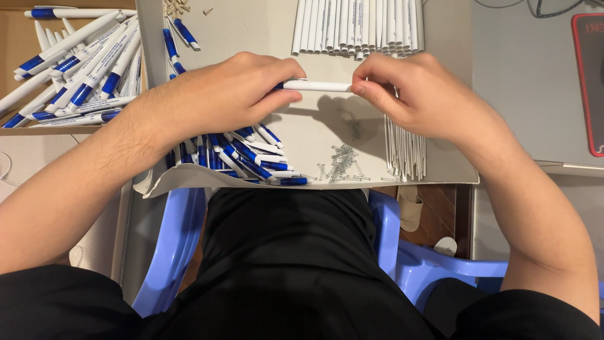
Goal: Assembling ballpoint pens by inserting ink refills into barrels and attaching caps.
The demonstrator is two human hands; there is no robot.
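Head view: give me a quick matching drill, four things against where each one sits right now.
Things:
1. white barrel
2. springs
3. finished pens
4. blue-and-white tips

Places:
A. in the cardboard box, far left
B. held between both hands
C. heaped under the left hand
D. loose on the board's near edge, under the right hand

Pairs: 1-B, 2-D, 3-A, 4-C
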